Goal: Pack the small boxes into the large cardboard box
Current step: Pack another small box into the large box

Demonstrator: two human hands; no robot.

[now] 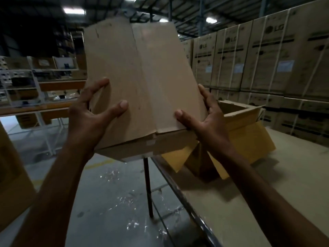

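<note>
Held box (142,77) is raised above the tabletop (267,189) at its left edge. Left hand (89,122) and right hand (208,123) grip its lower sides, fingers (99,83) spread, thumbs pressed on the near face. Open carton (249,134) stands behind the right hand, partly hidden. Stacked cartons (267,56) line the far side, their print blurred.
</note>
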